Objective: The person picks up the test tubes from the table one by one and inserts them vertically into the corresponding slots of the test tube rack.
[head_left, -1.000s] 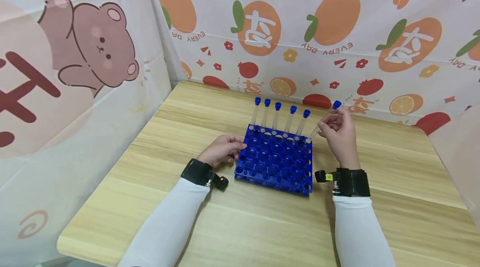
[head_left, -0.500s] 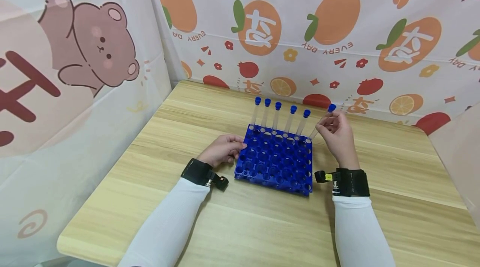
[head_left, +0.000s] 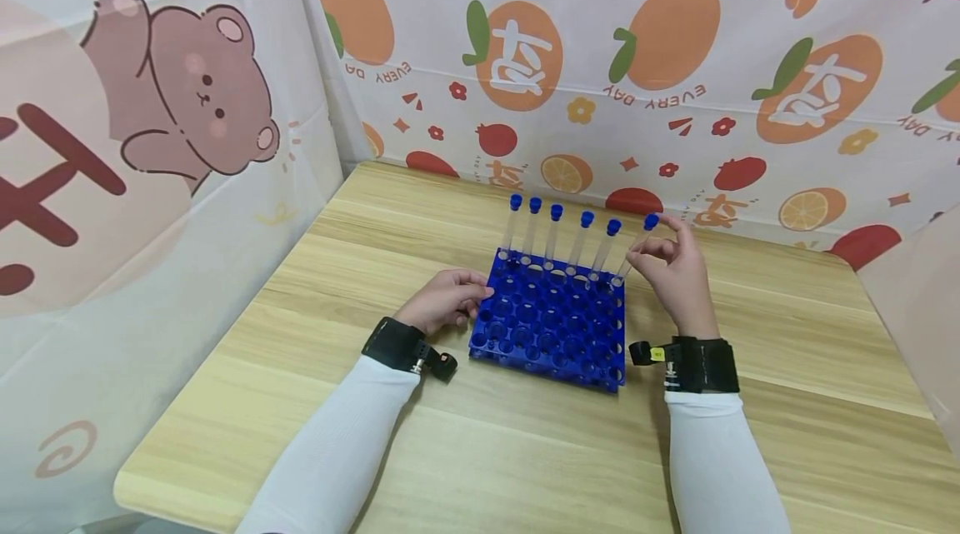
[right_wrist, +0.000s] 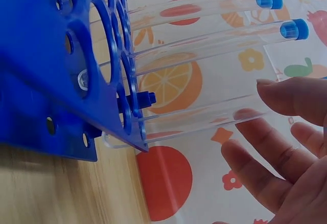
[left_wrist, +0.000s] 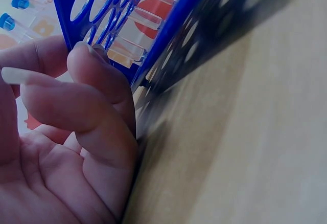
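Broadly, a pale wooden table (head_left: 787, 351) stands against a fruit-print backdrop (head_left: 675, 59), and near its middle lies a blue tube rack (head_left: 551, 326) with many round holes. Along the rack's far row stand five clear tubes with blue caps (head_left: 558, 242), and a sixth capped tube (head_left: 636, 251) leans in the far right corner hole, its foot already through the top plate, as the right wrist view shows (right_wrist: 204, 116). At the rack's left edge the left hand (head_left: 444, 301) rests with curled fingers (left_wrist: 97, 81) pressed to the blue wall, steadying it more than gripping it. Meanwhile the right hand (head_left: 675, 271) sits just right of the sixth tube; from the head view its fingertips seem to pinch the tube below the cap, yet the right wrist view shows loosely spread fingers (right_wrist: 286, 152) beside the glass, so whether they actually grip it I cannot tell. To seat this tube well, I judge it wants tipping upright in line with the hole, then a light push down until it bottoms out, while the left hand keeps the rack from sliding.
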The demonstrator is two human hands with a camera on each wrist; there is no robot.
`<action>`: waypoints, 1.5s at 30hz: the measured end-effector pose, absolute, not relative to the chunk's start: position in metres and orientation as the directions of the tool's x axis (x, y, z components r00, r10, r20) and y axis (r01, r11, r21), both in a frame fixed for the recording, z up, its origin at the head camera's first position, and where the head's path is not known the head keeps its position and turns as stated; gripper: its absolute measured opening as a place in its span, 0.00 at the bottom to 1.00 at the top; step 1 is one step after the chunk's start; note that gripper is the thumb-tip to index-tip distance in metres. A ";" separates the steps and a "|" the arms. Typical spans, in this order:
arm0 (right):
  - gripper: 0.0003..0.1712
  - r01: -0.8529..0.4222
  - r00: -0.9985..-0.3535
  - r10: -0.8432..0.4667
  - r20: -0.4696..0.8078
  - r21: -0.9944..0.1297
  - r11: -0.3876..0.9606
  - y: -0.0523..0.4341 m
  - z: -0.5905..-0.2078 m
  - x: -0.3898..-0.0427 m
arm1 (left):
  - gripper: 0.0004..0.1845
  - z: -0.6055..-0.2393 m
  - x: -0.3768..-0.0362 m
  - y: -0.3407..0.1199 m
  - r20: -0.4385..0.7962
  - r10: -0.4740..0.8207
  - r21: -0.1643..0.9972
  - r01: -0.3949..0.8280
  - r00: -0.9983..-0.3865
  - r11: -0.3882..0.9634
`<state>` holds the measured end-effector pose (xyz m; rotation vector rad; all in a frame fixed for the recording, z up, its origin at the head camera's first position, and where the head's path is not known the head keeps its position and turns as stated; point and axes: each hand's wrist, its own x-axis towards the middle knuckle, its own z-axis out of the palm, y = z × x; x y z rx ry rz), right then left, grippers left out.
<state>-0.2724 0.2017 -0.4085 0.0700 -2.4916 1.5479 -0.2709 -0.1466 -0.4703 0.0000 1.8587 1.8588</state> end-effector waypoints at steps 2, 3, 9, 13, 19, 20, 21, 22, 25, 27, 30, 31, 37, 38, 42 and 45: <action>0.41 -0.154 -0.977 0.061 0.203 -0.878 0.454 0.202 -0.409 -0.273 | 0.12 -0.471 -0.271 -0.146 -0.349 0.346 0.935 -0.349 -0.871 0.065; 0.41 -0.155 -0.978 0.056 0.202 -0.876 0.457 0.202 -0.409 -0.273 | 0.12 -0.471 -0.271 -0.146 -0.350 0.345 0.935 -0.349 -0.871 0.067; 0.43 -0.146 -0.983 0.025 0.182 -0.857 0.493 0.204 -0.412 -0.274 | 0.13 -0.471 -0.272 -0.147 -0.350 0.345 0.935 -0.347 -0.871 0.072; 0.44 -0.137 -0.985 0.020 0.170 -0.855 0.500 0.204 -0.413 -0.275 | 0.13 -0.471 -0.273 -0.147 -0.346 0.346 0.937 -0.343 -0.872 0.071; 0.46 -0.113 -0.990 0.019 0.141 -0.859 0.499 0.204 -0.411 -0.276 | 0.13 -0.474 -0.276 -0.147 -0.344 0.345 0.937 -0.342 -0.873 0.069; 0.46 -0.108 -0.991 0.018 0.136 -0.859 0.501 0.204 -0.411 -0.276 | 0.13 -0.474 -0.276 -0.147 -0.343 0.346 0.937 -0.341 -0.873 0.069; 0.47 -0.105 -0.991 0.017 0.131 -0.859 0.502 0.204 -0.411 -0.276 | 0.13 -0.474 -0.276 -0.147 -0.343 0.346 0.938 -0.341 -0.873 0.069; 0.47 -0.100 -0.992 0.016 0.125 -0.859 0.503 0.204 -0.411 -0.277 | 0.13 -0.474 -0.277 -0.147 -0.342 0.347 0.938 -0.340 -0.873 0.068; 0.49 -0.083 -0.995 0.010 0.102 -0.861 0.502 0.204 -0.412 -0.278 | 0.13 -0.473 -0.277 -0.147 -0.342 0.349 0.937 -0.342 -0.872 0.065; 0.52 -0.070 -0.997 0.002 0.083 -0.859 0.507 0.204 -0.412 -0.278 | 0.13 -0.473 -0.277 -0.147 -0.344 0.349 0.937 -0.344 -0.872 0.064; 0.59 -0.041 -0.999 0.002 0.050 -0.852 0.523 0.203 -0.411 -0.278 | 0.13 -0.472 -0.276 -0.147 -0.345 0.348 0.936 -0.344 -0.871 0.067; 0.61 -0.034 -0.999 0.005 0.042 -0.849 0.528 0.203 -0.411 -0.278 | 0.13 -0.472 -0.276 -0.148 -0.346 0.348 0.936 -0.344 -0.871 0.068; 0.66 -0.006 -0.999 0.027 0.024 -0.845 0.535 0.202 -0.409 -0.278 | 0.12 -0.472 -0.275 -0.148 -0.345 0.348 0.937 -0.344 -0.872 0.067; 0.66 -0.005 -0.999 0.028 0.024 -0.845 0.535 0.202 -0.409 -0.278 | 0.12 -0.472 -0.275 -0.148 -0.345 0.347 0.937 -0.344 -0.872 0.067; 0.66 -0.004 -0.999 0.029 0.024 -0.844 0.536 0.202 -0.410 -0.278 | 0.12 -0.472 -0.275 -0.148 -0.348 0.347 0.935 -0.347 -0.871 0.066; 0.66 -0.008 -0.999 0.028 0.027 -0.846 0.533 0.202 -0.410 -0.278 | 0.12 -0.473 -0.276 -0.148 -0.349 0.348 0.935 -0.347 -0.870 0.069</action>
